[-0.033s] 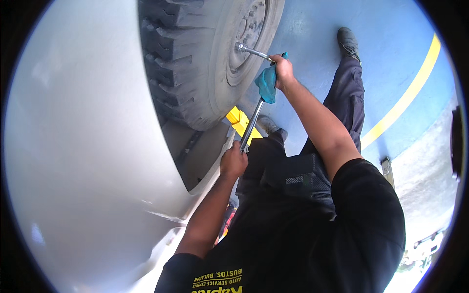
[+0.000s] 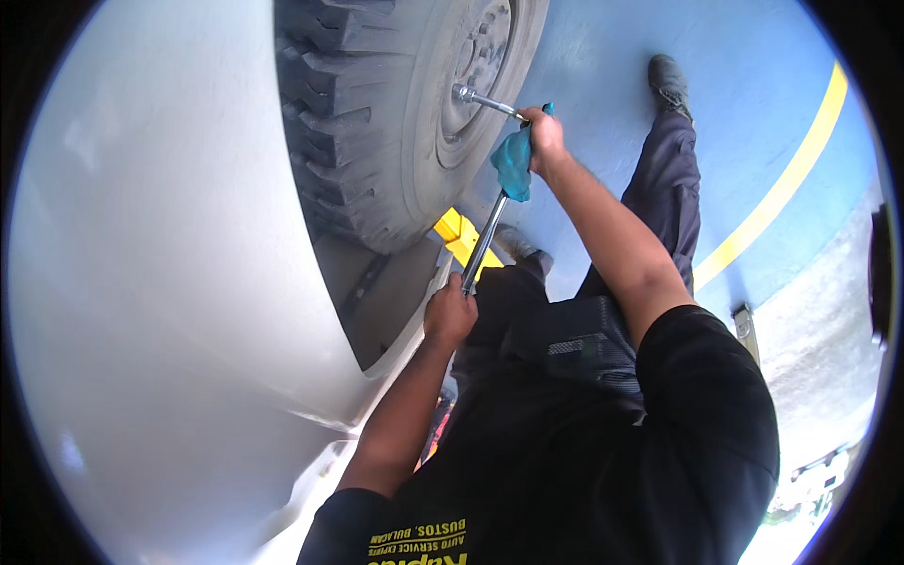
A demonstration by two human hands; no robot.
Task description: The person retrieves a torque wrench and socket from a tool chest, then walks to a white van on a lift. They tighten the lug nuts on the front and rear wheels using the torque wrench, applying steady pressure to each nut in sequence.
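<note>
A long chrome socket wrench [image 2: 490,234] slants from my left hand up to a teal rag [image 2: 513,163] bunched around its head. My left hand [image 2: 450,313] is wrapped around the handle's near end. My right hand [image 2: 544,139] closes on the rag and the wrench's head beneath it, which is hidden. From there a chrome extension bar [image 2: 494,104] runs left to a socket [image 2: 463,92] seated at the wheel rim [image 2: 485,56]. The nut under the socket cannot be seen. Around the rim is a dusty, deep-treaded tire [image 2: 363,122].
A light silver vehicle body panel [image 2: 169,254] fills the left side, curving around the tire. A yellow metal piece [image 2: 463,237] stands on the floor below the tire. My shoes rest on a blue floor [image 2: 593,56] with a yellow painted line [image 2: 782,193] at right.
</note>
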